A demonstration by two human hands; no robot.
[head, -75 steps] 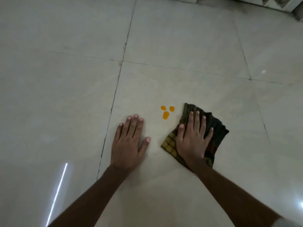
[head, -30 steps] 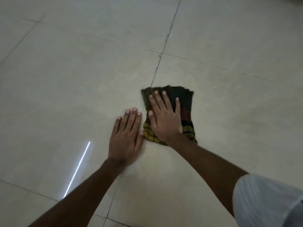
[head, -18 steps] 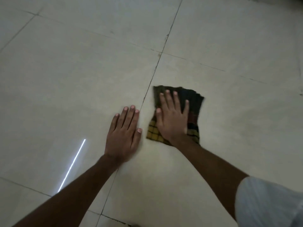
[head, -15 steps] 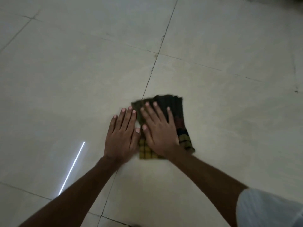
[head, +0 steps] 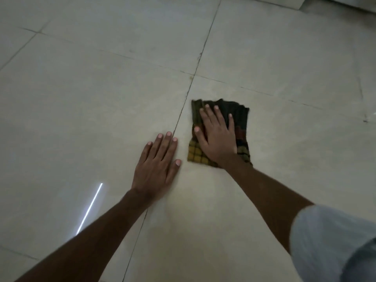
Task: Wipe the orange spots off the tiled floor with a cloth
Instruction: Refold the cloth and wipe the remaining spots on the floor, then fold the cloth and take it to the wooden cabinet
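The cloth [head: 241, 121] lies flat on the tiled floor [head: 101, 88], folded into a rough rectangle with a ragged far edge. Its far part is dark green to black, a reddish-brown band crosses its right side, and its near left corner is yellow with a dark check. It sits just right of a grout line [head: 184, 112], near the left edge of a pale, glossy tile. My right hand [head: 216, 139] presses on its middle with straight, spread fingers.
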